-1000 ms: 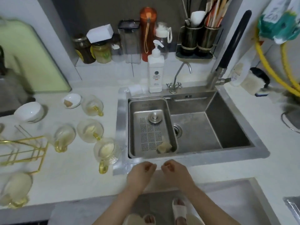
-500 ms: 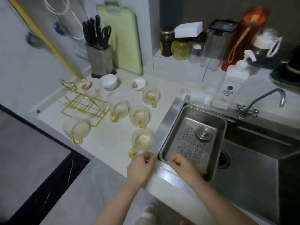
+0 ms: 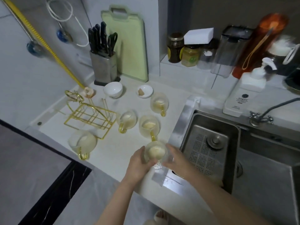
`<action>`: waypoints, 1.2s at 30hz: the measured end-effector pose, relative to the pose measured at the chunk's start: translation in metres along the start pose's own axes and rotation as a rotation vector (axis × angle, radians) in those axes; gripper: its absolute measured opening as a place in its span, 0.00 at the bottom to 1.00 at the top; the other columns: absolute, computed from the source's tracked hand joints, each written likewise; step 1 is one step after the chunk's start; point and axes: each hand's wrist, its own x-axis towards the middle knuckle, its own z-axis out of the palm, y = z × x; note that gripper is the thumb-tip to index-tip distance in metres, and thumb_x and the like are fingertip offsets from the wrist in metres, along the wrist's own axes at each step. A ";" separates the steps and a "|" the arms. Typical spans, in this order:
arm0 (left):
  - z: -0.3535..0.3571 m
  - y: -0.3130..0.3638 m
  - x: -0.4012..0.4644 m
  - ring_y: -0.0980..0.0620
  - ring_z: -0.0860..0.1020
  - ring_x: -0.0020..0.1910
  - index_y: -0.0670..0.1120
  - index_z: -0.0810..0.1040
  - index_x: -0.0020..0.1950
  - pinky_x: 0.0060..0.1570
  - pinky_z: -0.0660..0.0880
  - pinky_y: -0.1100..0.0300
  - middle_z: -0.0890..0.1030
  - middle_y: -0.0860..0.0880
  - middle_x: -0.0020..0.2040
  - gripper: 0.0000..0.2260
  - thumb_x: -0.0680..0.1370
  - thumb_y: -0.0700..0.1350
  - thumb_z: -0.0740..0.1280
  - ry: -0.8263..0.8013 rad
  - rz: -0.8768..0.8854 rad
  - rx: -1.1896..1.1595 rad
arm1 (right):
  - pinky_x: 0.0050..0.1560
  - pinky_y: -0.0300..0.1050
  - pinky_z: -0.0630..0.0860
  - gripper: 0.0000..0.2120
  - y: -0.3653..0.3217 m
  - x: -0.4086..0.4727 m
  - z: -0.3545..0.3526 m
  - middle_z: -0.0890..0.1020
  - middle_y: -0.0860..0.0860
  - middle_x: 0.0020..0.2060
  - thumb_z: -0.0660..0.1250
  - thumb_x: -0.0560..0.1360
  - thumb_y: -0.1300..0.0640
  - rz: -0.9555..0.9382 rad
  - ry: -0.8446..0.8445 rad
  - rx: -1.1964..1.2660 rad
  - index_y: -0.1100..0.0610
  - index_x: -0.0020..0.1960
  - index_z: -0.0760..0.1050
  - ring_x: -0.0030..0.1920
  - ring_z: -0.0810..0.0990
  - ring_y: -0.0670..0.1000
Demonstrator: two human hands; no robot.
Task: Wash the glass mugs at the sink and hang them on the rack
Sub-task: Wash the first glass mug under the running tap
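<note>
Hands first: we are cupping a glass mug [image 3: 155, 152] between left hand [image 3: 140, 165] and right hand [image 3: 176, 160], fingers curled around its sides.

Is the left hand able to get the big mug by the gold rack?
Probably yes. The big mug stands alone on the counter with nothing between, but the left hand is busy gripping another mug and must release it first.

Home kitchen: sink [image 3: 209, 143], knife block [image 3: 103, 67]
</note>
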 end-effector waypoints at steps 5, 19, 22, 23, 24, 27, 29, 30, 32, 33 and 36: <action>-0.008 -0.013 0.011 0.73 0.77 0.42 0.58 0.70 0.60 0.42 0.75 0.74 0.78 0.60 0.52 0.22 0.71 0.46 0.75 -0.148 0.063 -0.156 | 0.67 0.56 0.70 0.43 0.009 0.009 0.010 0.67 0.48 0.70 0.75 0.65 0.49 0.033 -0.049 0.115 0.43 0.73 0.56 0.68 0.69 0.49; 0.016 0.004 0.043 0.61 0.74 0.58 0.58 0.65 0.68 0.56 0.74 0.67 0.74 0.61 0.61 0.30 0.71 0.47 0.75 -0.325 0.196 -0.145 | 0.67 0.48 0.70 0.39 0.017 -0.023 -0.010 0.69 0.41 0.68 0.74 0.68 0.48 0.075 0.232 0.254 0.34 0.71 0.56 0.67 0.70 0.45; 0.035 0.033 0.049 0.61 0.73 0.57 0.57 0.63 0.70 0.51 0.72 0.70 0.69 0.62 0.61 0.29 0.74 0.45 0.73 -0.443 0.255 -0.150 | 0.61 0.39 0.72 0.33 0.016 -0.044 -0.032 0.71 0.33 0.59 0.75 0.68 0.55 0.053 0.356 0.269 0.32 0.61 0.61 0.61 0.72 0.39; 0.044 0.043 0.050 0.57 0.73 0.60 0.55 0.63 0.72 0.52 0.72 0.69 0.69 0.58 0.64 0.29 0.74 0.44 0.72 -0.485 0.284 -0.155 | 0.60 0.39 0.75 0.33 0.020 -0.052 -0.039 0.72 0.33 0.59 0.76 0.67 0.56 0.059 0.407 0.299 0.32 0.60 0.63 0.60 0.74 0.39; 0.053 0.053 0.051 0.55 0.74 0.61 0.55 0.65 0.71 0.52 0.74 0.68 0.71 0.55 0.65 0.28 0.75 0.43 0.71 -0.534 0.329 -0.159 | 0.58 0.42 0.77 0.33 0.025 -0.060 -0.046 0.74 0.35 0.59 0.77 0.67 0.57 0.075 0.459 0.340 0.33 0.61 0.64 0.60 0.75 0.40; 0.084 0.084 0.048 0.56 0.80 0.54 0.58 0.67 0.66 0.47 0.77 0.67 0.78 0.54 0.58 0.24 0.76 0.38 0.69 -0.667 0.436 -0.133 | 0.54 0.46 0.80 0.36 0.041 -0.089 -0.062 0.75 0.43 0.62 0.77 0.66 0.58 0.077 0.601 0.397 0.44 0.68 0.65 0.62 0.76 0.47; 0.099 0.101 0.043 0.57 0.80 0.53 0.56 0.64 0.70 0.48 0.78 0.65 0.78 0.52 0.59 0.26 0.77 0.38 0.68 -0.728 0.464 -0.135 | 0.55 0.41 0.79 0.35 0.048 -0.105 -0.073 0.77 0.47 0.61 0.76 0.67 0.62 0.083 0.659 0.442 0.46 0.68 0.66 0.61 0.76 0.43; 0.111 0.109 0.039 0.55 0.80 0.56 0.54 0.63 0.72 0.51 0.79 0.60 0.77 0.50 0.62 0.26 0.77 0.38 0.67 -0.762 0.488 -0.135 | 0.53 0.35 0.78 0.33 0.051 -0.116 -0.081 0.78 0.47 0.59 0.75 0.67 0.65 0.083 0.687 0.461 0.44 0.65 0.66 0.58 0.77 0.39; 0.133 0.121 0.033 0.51 0.79 0.59 0.54 0.64 0.72 0.54 0.80 0.52 0.76 0.48 0.63 0.26 0.78 0.38 0.66 -0.812 0.513 -0.114 | 0.48 0.30 0.76 0.31 0.061 -0.136 -0.094 0.79 0.46 0.55 0.73 0.68 0.66 0.064 0.725 0.474 0.42 0.62 0.66 0.52 0.79 0.34; 0.143 0.128 0.029 0.49 0.79 0.58 0.55 0.66 0.71 0.54 0.80 0.51 0.76 0.50 0.62 0.25 0.78 0.38 0.66 -0.826 0.522 -0.098 | 0.47 0.30 0.76 0.31 0.068 -0.144 -0.100 0.79 0.46 0.54 0.73 0.68 0.66 0.057 0.745 0.474 0.41 0.61 0.66 0.52 0.79 0.34; 0.175 0.146 0.021 0.55 0.81 0.52 0.60 0.65 0.71 0.53 0.80 0.49 0.75 0.61 0.58 0.25 0.78 0.42 0.66 -0.838 0.528 -0.063 | 0.47 0.33 0.78 0.28 0.084 -0.171 -0.117 0.78 0.42 0.53 0.74 0.65 0.58 0.069 0.804 0.511 0.42 0.59 0.67 0.51 0.79 0.34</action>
